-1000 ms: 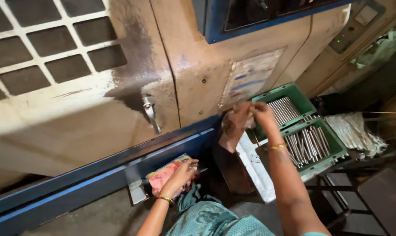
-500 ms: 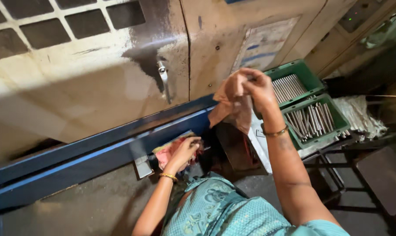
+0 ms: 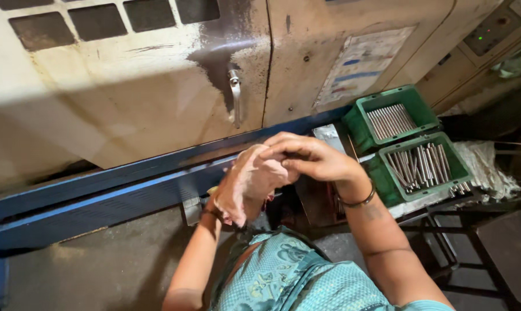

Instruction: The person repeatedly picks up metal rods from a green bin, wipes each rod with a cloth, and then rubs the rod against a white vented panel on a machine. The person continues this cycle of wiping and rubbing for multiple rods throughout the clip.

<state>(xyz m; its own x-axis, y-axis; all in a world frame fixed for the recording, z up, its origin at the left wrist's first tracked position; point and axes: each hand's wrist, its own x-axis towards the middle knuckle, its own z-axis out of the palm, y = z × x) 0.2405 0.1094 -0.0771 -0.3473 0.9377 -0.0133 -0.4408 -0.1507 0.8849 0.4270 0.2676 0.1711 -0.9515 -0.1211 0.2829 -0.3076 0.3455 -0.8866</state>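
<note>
Right hand [image 3: 312,158] pressed over left hand [image 3: 246,184] (held thing hidden); elbow could knock the green plastic crate of steel rods [image 3: 424,167].

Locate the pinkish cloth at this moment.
In the head view, centre frame, the pinkish cloth is wrapped over the left hand, the right hand pressing it, left of the green crates.

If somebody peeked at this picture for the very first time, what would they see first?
Right in the middle, the left hand and right hand are pressed together, working a pale cloth over the left one. To the right sit two green crates filled with shiny metal rods. Behind everything stands a big, grimy beige machine with a metal door handle and a blue rail along its bottom.
</note>
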